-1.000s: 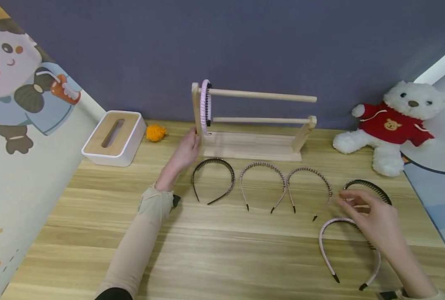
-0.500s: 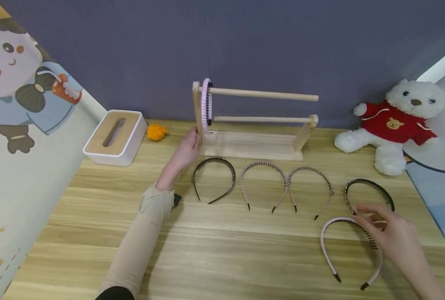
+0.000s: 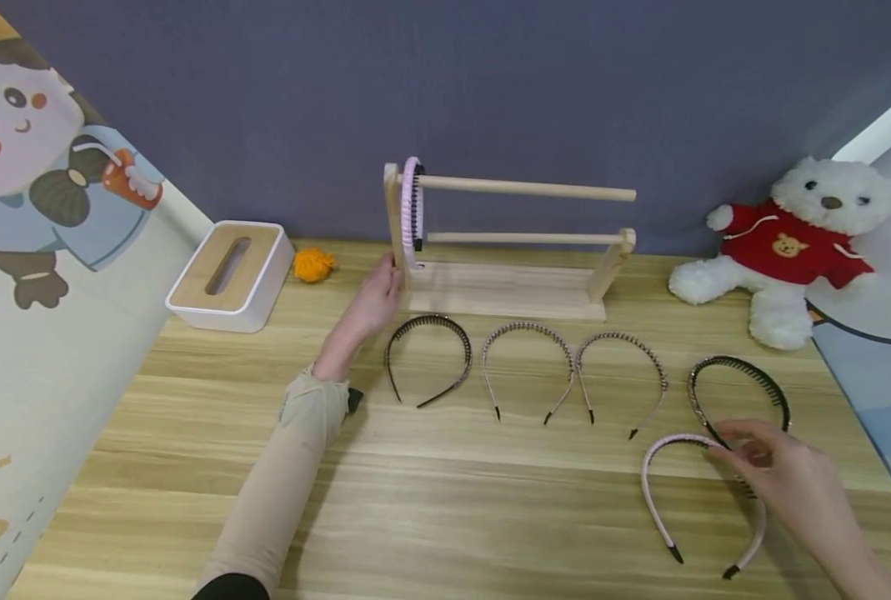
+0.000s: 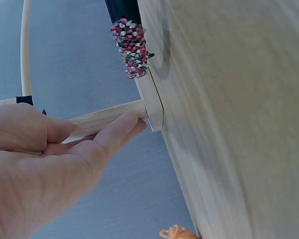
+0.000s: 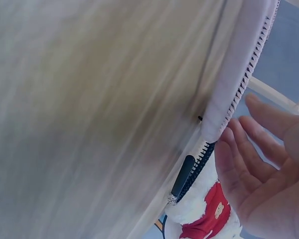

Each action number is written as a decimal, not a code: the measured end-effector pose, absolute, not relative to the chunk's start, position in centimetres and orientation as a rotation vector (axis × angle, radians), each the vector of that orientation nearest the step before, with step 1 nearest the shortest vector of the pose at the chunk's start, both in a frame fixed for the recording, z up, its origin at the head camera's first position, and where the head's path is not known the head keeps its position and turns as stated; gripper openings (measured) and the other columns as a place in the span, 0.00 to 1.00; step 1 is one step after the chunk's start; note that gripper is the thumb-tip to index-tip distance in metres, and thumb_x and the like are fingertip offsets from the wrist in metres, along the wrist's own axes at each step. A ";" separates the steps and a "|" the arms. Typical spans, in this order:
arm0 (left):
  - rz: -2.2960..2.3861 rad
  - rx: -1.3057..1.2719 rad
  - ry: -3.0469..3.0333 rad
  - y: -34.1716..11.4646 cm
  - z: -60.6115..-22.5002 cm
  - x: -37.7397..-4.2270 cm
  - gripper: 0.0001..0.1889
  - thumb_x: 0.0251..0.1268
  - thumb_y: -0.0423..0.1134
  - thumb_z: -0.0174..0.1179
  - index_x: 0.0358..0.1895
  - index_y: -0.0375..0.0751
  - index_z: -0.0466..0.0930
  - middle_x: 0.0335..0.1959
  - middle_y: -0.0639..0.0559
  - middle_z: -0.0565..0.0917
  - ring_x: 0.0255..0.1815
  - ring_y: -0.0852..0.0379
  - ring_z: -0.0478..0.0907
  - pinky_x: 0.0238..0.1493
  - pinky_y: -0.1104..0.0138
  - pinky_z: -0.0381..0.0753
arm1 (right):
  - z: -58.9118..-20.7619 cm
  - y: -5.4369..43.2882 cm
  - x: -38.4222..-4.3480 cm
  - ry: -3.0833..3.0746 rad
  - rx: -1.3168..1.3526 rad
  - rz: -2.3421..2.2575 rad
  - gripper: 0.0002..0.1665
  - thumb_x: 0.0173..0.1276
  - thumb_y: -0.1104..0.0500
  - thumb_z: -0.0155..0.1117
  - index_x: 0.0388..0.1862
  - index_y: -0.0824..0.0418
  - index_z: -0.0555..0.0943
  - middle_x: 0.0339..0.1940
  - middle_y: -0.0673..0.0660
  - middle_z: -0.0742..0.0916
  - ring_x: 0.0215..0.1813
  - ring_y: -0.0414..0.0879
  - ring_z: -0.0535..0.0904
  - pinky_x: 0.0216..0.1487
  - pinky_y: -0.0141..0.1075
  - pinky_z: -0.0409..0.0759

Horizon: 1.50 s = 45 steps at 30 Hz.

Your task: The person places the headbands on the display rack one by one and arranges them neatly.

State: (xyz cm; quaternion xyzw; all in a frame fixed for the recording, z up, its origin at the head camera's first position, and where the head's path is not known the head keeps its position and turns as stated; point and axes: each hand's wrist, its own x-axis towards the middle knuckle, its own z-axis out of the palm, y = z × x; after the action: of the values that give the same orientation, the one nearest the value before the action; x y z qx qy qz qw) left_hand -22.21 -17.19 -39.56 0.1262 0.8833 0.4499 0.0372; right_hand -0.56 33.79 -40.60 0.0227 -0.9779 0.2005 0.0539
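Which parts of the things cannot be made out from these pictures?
Head view: right side of the pale pink curved headband, partly behind the bare right hand.
Left wrist view: part of the light wooden rack's post, behind the bare left hand.
Same view: most of the fluffy orange yarn ball, cut by the bottom edge.

On my head feed, the broadest passage I have is the bare tabletop [image 3: 490, 508] between the left sleeve [image 3: 265, 492] and the pink headband [image 3: 648, 475]. Low approaches to the rack [image 3: 394, 217] are barred by the dark headband [image 3: 433, 317] and two beaded headbands [image 3: 528, 326], set in a row, the beaded pair touching or nearly so. The upper bar [image 3: 528, 188] ends free on the right, with open air between it and the bear [image 3: 790, 250]; at its other end a hanging headband [image 3: 411, 208] and the left hand [image 3: 370, 302], holding the post, obstruct. The right hand [image 3: 786, 479] is crowded: pink headband at its fingertips, black headband [image 3: 771, 385] just beyond.
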 end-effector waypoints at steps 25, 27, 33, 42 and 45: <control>1.403 0.420 2.723 -17.5 -40.9 -23.0 0.27 0.91 0.38 0.37 0.82 0.26 0.55 0.57 0.29 0.77 0.61 0.35 0.76 0.68 0.43 0.78 | -41.4 34.1 -0.2 -2.942 0.217 0.591 0.15 0.56 0.76 0.80 0.40 0.64 0.90 0.34 0.61 0.90 0.25 0.36 0.81 0.22 0.31 0.82; 1.396 0.418 2.737 -17.7 -41.7 -23.6 0.27 0.91 0.39 0.38 0.82 0.27 0.56 0.58 0.30 0.78 0.60 0.36 0.76 0.67 0.44 0.78 | -41.4 34.1 -0.2 -2.944 0.206 0.590 0.15 0.56 0.76 0.80 0.40 0.65 0.90 0.34 0.60 0.90 0.25 0.36 0.81 0.22 0.31 0.81; 1.395 0.393 2.716 -17.5 -40.6 -23.0 0.27 0.91 0.38 0.37 0.83 0.27 0.53 0.68 0.26 0.74 0.71 0.32 0.72 0.74 0.42 0.72 | -41.4 34.1 0.0 -2.929 0.207 0.589 0.15 0.55 0.77 0.80 0.40 0.66 0.90 0.32 0.58 0.89 0.24 0.37 0.81 0.21 0.31 0.81; 1.411 0.411 2.710 -17.6 -40.6 -22.9 0.29 0.92 0.41 0.36 0.84 0.28 0.51 0.69 0.27 0.74 0.74 0.33 0.70 0.77 0.44 0.69 | -41.3 34.0 0.2 -2.912 0.227 0.596 0.16 0.55 0.79 0.80 0.40 0.66 0.90 0.31 0.54 0.87 0.26 0.32 0.79 0.22 0.31 0.82; 1.396 0.395 2.700 -17.1 -39.3 -22.0 0.28 0.91 0.38 0.35 0.84 0.25 0.50 0.72 0.24 0.70 0.77 0.31 0.66 0.79 0.42 0.66 | -41.2 34.0 0.2 -2.913 0.229 0.598 0.16 0.55 0.79 0.79 0.41 0.67 0.90 0.31 0.52 0.85 0.26 0.32 0.78 0.22 0.31 0.82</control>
State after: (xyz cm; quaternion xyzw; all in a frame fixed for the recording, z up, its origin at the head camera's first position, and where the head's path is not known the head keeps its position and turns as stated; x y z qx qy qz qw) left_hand -22.04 -17.14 -39.31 0.1289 0.8802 0.4552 0.0381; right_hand 0.22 33.96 -41.17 0.0764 -0.9736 0.1998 0.0794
